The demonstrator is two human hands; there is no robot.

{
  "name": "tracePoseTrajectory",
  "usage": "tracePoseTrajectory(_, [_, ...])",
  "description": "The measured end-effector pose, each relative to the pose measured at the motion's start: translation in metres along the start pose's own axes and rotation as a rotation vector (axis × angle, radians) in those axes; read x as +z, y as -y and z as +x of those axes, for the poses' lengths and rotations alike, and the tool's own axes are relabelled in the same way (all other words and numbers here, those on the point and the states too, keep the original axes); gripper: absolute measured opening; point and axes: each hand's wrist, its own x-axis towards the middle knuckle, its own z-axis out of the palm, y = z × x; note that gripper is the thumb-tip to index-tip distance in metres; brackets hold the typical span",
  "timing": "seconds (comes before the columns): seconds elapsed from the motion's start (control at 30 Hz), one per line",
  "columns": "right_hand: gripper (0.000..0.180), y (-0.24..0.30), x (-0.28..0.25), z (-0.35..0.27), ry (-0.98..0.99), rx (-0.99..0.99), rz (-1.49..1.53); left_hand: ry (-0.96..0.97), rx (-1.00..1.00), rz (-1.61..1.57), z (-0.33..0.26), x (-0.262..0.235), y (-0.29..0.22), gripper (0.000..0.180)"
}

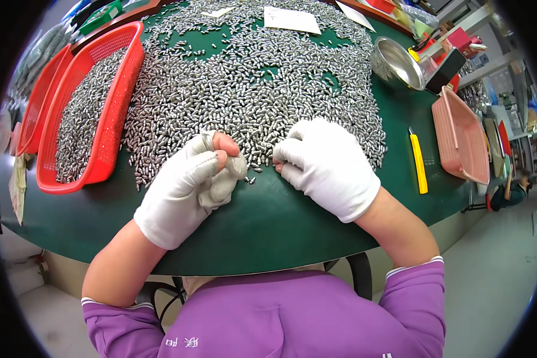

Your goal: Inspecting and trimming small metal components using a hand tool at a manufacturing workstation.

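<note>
Small shiny metal parts (244,77), short and rounded, lie in a broad, dense layer over the green table (268,238). At the near edge of this layer is my left hand (194,179), in a white glove that leaves the thumb and index fingertips bare. Its fingers are curled in; whatever they may hold is hidden. One or two loose metal parts lie just beside its curled fingers. My right hand (328,167), also white-gloved, rests over the near right part of the layer. Its fingers are bent and pressed together, and their contents cannot be seen.
A red plastic basket (128,89) full of similar parts stands at the left. To the right are a steel bowl (398,62), a yellow utility knife (419,162) and a pink basket (465,140). A white paper slip (292,20) lies on the far parts.
</note>
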Motion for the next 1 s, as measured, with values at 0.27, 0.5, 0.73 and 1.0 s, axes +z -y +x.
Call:
tracePoseTrajectory(0.27, [0.012,0.017,-0.012,0.002,-0.065,0.186,0.599,-0.151,-0.137,0.283,-0.007,0.023,-0.004,0.028])
tracePoseTrajectory(0.5, [0.013,0.023,-0.005,-0.001,0.02,0.309,0.9,-0.056,-0.211,0.37,-0.005,0.017,0.001,0.022])
tracePoseTrajectory(0.73, [0.019,0.021,-0.004,0.0,-0.147,0.131,0.753,-0.051,-0.189,0.309,-0.004,0.013,0.002,0.02])
tracePoseTrajectory(1.0, [0.022,0.014,-0.008,0.01,-0.268,-0.204,0.445,-0.082,-0.156,0.261,-0.003,0.014,0.004,0.017])
